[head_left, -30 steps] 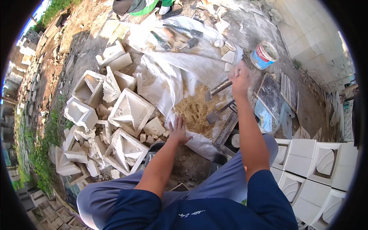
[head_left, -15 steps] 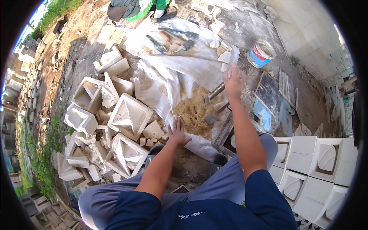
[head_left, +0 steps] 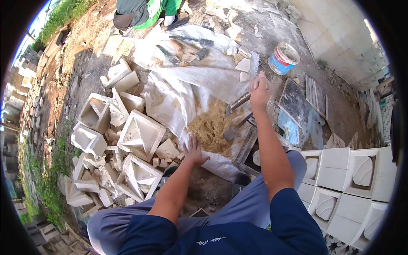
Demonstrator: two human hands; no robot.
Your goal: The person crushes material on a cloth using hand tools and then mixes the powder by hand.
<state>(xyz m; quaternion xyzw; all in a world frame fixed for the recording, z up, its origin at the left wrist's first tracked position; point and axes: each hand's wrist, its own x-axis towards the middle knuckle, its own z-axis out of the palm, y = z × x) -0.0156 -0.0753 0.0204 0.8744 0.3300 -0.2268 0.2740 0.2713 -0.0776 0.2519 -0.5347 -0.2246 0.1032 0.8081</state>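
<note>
Sand lies between rubble and tools, left hand spread on sheet, grip of right hand unclear.

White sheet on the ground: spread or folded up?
Spread, but rumpled: the white sheet lies opened out under sandy material and hand tools, with creases running through it.

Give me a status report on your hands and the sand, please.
Left hand spread on the white sheet; right hand by a tool handle, grip unclear; sand on the sheet, pitted; second tool at the sand's edge.
</note>
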